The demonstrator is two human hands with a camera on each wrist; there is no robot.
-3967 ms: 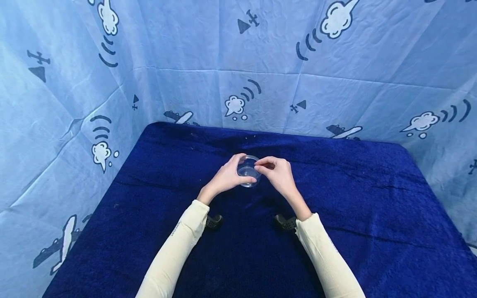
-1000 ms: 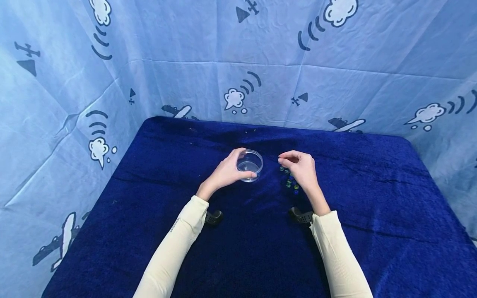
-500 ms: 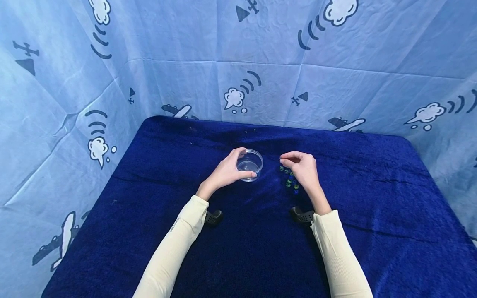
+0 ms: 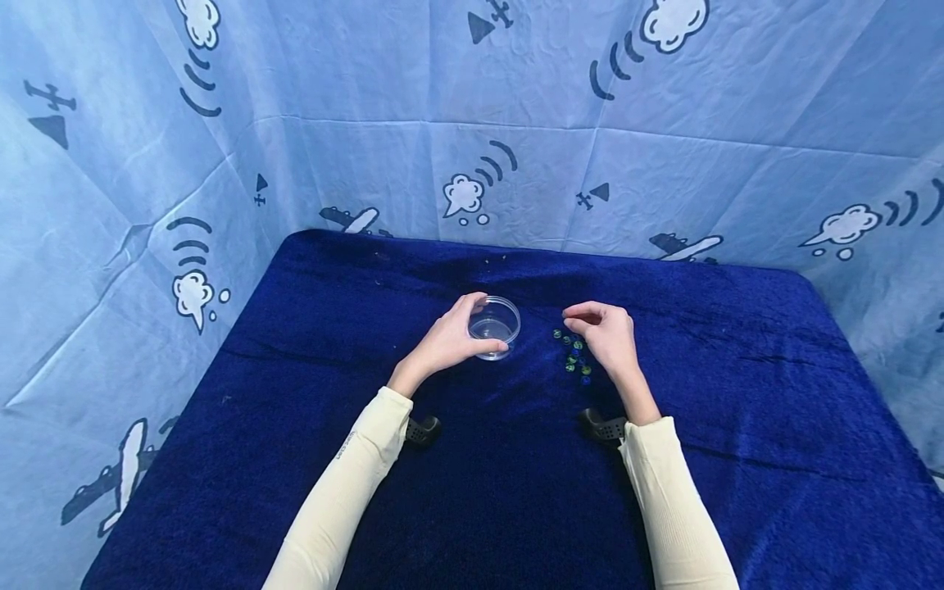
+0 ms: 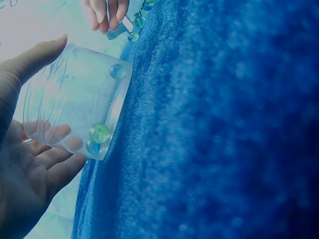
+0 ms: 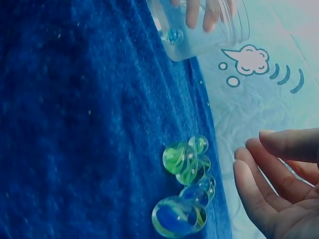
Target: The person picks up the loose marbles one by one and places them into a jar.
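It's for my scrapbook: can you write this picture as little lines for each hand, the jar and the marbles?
Left hand: holds the clear jar
Jar: no lid on, green and blue marbles inside
Right hand: near the loose marbles, holding nothing I can see
Loose marbles: green and blue, bunched on the cloth
Cloth: dark blue

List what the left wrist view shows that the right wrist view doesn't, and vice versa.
Left wrist only: the thumb of the left hand against the clear container, and a green marble inside it.
Right wrist only: the cloud print on the backdrop.
Both: the container, marbles on the blue cloth, and fingers of the left hand and right hand.
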